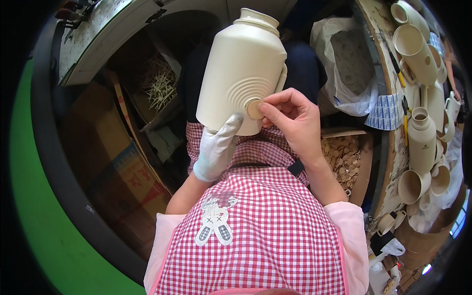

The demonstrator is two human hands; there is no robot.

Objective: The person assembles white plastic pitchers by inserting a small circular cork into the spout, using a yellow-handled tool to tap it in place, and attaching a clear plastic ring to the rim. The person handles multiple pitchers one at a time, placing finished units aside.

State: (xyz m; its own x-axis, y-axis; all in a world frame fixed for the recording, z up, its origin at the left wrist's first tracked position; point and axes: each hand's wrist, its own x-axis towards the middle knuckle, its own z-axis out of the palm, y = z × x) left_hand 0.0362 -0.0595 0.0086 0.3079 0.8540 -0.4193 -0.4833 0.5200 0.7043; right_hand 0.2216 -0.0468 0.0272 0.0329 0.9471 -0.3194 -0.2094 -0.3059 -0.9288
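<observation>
A cream plastic jug body (241, 59) lies tilted over my lap, its open neck pointing away from me. A handle (282, 78) runs along its right side, and concentric ridges ring a spot low on the body. My left hand (216, 152), in a pale glove, is closed on the lower end, thumb on the near face and the other fingers hidden underneath. At the centre of the ridges sits a small round beige disc (254, 109). My bare right hand (294, 115) pinches the disc's right edge between thumb and forefinger.
A box of loose beige discs (343, 156) stands right of my lap, below a white plastic bag (351, 59). Cream bottles (422, 145) and cups crowd the right bench, with another person's hand (455, 92) beyond. Left, a carton holds pale thin strips (160, 91).
</observation>
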